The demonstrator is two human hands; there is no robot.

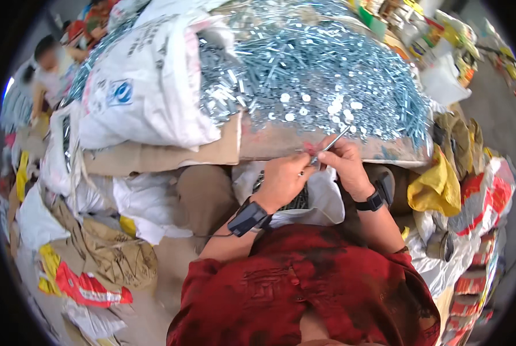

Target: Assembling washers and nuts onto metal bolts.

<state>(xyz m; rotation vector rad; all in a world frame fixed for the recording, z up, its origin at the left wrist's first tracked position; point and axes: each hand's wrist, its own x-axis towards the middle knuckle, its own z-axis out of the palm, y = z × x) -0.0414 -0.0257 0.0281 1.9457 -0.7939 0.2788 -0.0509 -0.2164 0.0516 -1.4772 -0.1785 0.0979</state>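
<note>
In front of my chest my left hand [286, 180] and my right hand [350, 168] come together, fingers pinched. Between them a thin silvery metal rod [339, 137] slants up to the right. Both hands grip its lower part, and the fingers hide that end. Just beyond lies a big heap of shiny metal rods [350, 63], with round washers [305, 98] scattered along its near side. Below my hands, a white sack [327, 202] stands open between my knees with dark metal pieces [297, 199] inside.
A large white woven sack [137, 92] lies at the left of the heap, spilling metal pieces. Cardboard [226, 144] covers the near table edge. Crumpled bags [116, 248] lie left; a yellow bag [436, 183] and a metal cup [440, 245] are right. Another person [50, 75] sits far left.
</note>
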